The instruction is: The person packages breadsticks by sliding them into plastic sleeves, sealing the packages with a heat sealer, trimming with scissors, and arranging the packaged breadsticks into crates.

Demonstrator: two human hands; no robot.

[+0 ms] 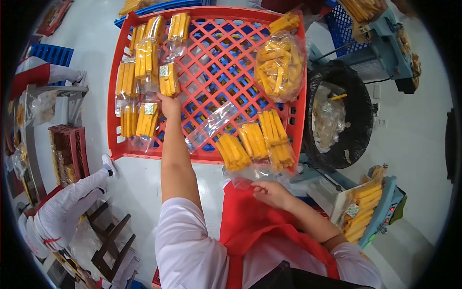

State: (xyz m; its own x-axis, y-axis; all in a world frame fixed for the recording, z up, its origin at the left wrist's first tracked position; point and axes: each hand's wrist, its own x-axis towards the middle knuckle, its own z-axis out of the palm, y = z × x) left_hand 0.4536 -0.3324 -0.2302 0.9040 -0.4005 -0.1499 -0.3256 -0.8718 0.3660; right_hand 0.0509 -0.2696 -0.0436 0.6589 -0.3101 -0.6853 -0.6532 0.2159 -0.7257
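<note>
My left hand (171, 105) is closed on the lower end of a small pack of yellow sticks (169, 80) with a label, at the left of a red lattice crate (207, 12). Other clear packs (126, 79) lie around it. Near the crate's front edge, my right hand (273, 193) has its fingers curled together at the edge of a clear plastic bag (241, 183). Just beyond it are bundles of yellow sticks (252, 139) in plastic. An empty clear bag (211, 126) lies flat on the lattice.
A large bag of yellow pieces (279, 70) sits at the crate's right. Beside the crate stands a black-lined bin (358, 115). Blue machines (380, 53) are farther right, one holding a filled bag (363, 209). People in white (72, 207) are at the left.
</note>
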